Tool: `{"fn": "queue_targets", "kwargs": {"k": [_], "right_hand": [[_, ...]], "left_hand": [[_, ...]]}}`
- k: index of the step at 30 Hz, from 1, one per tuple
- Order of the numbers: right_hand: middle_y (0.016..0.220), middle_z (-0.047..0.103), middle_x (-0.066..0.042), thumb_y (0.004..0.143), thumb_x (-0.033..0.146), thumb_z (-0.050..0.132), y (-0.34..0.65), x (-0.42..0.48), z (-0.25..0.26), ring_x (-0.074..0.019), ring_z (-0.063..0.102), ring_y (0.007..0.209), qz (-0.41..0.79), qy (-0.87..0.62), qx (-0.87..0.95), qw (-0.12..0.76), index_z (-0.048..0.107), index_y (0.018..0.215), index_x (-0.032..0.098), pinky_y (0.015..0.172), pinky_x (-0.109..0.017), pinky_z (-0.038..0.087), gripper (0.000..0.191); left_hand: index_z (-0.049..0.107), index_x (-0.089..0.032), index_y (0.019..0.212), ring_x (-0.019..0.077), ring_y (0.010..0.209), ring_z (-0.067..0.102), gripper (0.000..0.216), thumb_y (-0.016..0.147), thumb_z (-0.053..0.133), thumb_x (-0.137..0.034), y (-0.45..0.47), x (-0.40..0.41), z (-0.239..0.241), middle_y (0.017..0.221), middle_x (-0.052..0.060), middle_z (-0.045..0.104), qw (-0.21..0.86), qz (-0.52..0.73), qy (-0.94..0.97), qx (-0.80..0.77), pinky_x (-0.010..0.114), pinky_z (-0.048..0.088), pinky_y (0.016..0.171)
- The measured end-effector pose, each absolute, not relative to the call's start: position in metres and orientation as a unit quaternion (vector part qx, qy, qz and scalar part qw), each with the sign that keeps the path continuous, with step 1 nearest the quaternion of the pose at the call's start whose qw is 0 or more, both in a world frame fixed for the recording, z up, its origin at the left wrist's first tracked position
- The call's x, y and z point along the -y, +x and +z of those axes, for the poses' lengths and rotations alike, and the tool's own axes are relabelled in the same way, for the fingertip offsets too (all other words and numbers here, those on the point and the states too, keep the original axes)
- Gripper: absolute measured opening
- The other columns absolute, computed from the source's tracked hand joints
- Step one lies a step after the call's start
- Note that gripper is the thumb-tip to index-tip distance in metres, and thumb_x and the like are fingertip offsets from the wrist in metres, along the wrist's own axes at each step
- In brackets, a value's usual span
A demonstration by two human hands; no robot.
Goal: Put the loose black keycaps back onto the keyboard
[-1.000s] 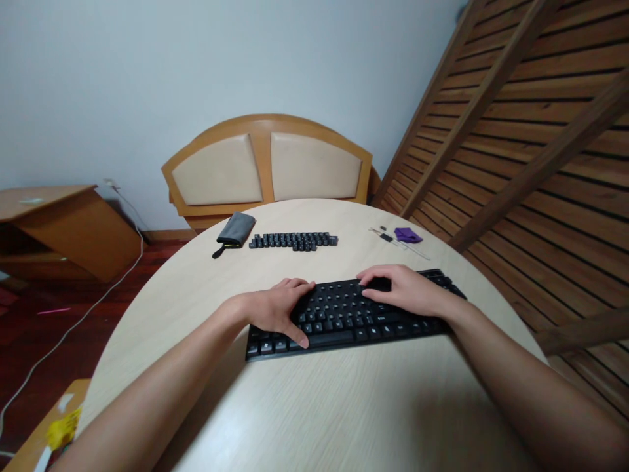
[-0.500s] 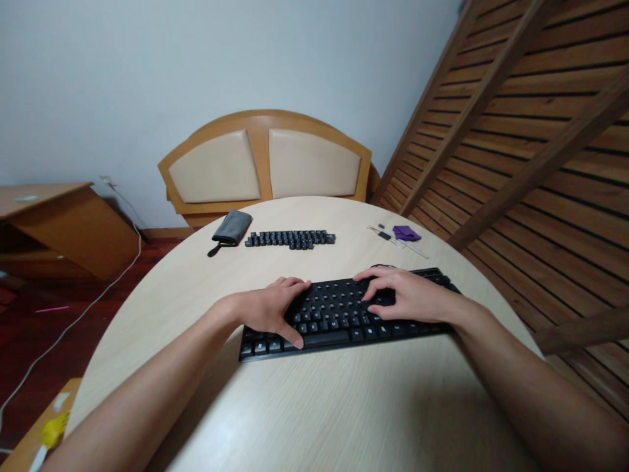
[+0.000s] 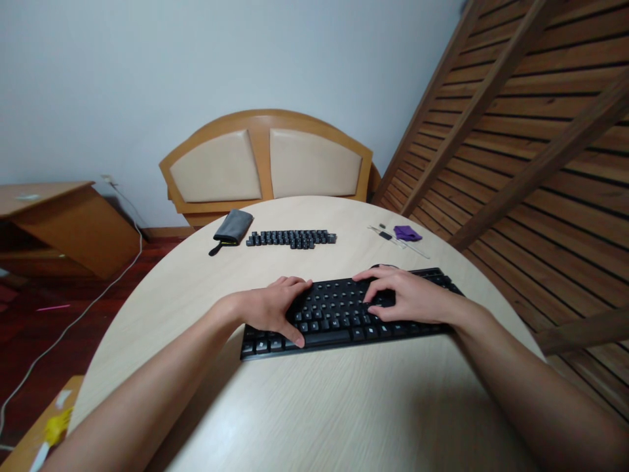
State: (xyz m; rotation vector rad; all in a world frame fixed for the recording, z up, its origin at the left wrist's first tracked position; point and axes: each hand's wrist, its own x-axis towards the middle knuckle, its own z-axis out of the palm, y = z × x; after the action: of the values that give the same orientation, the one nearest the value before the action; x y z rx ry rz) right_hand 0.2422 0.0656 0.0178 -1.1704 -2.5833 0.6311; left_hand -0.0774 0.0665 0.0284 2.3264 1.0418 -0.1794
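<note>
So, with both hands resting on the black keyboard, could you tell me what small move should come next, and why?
Probably reach the right hand to the small tools beside the purple cloth while the left hand steadies the keyboard. Both hands rest empty on the keys, the tools lie just beyond the right hand, and loose keycaps sit in rows farther back.

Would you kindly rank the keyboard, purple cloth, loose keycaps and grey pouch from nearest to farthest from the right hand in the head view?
1. keyboard, directly under the right hand.
2. purple cloth, just beyond the hand, at the table's far right.
3. loose keycaps, far middle.
4. grey pouch, far left.
</note>
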Motion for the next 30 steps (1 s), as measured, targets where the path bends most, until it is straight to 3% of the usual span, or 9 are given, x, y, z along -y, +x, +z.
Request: {"fn": "queue_targets", "kwargs": {"k": [15, 21, 30], "right_hand": [[0.119, 0.071, -0.008, 0.077, 0.025, 0.07, 0.236, -0.063, 0.018, -0.0266, 0.064, 0.116, 0.196, -0.355, 0.903, 0.144, 0.072, 0.083, 0.023, 0.102, -0.042, 0.047, 0.007], [0.123, 0.07, -0.008, 0.081, 0.029, 0.07, 0.236, -0.06, 0.023, -0.028, 0.063, 0.118, 0.185, -0.388, 0.897, 0.104, 0.076, 0.086, 0.022, 0.101, -0.042, 0.047, 0.01], [0.12, 0.073, -0.004, 0.088, 0.028, 0.066, 0.229, -0.055, 0.03, -0.0277, 0.069, 0.103, 0.139, -0.41, 0.9, 0.053, 0.078, 0.086, 0.024, 0.089, -0.041, 0.052, 0.013]], "left_hand": [[0.025, -0.011, 0.155, 0.0343, 0.145, 0.029, 0.117, 0.064, 0.076, -0.065, -0.077, -0.067, 0.027, 0.157, 0.021, 0.032, 0.278, -0.067, 0.877, -0.385, 0.049, 0.027, 0.12], [0.025, -0.016, 0.156, 0.0345, 0.145, 0.031, 0.115, 0.065, 0.076, -0.065, -0.078, -0.067, 0.026, 0.157, 0.019, 0.032, 0.272, -0.061, 0.882, -0.38, 0.049, 0.029, 0.119], [0.024, -0.015, 0.156, 0.037, 0.145, 0.029, 0.117, 0.064, 0.076, -0.065, -0.078, -0.067, 0.027, 0.158, 0.021, 0.031, 0.288, -0.056, 0.876, -0.382, 0.052, 0.027, 0.119]]}}
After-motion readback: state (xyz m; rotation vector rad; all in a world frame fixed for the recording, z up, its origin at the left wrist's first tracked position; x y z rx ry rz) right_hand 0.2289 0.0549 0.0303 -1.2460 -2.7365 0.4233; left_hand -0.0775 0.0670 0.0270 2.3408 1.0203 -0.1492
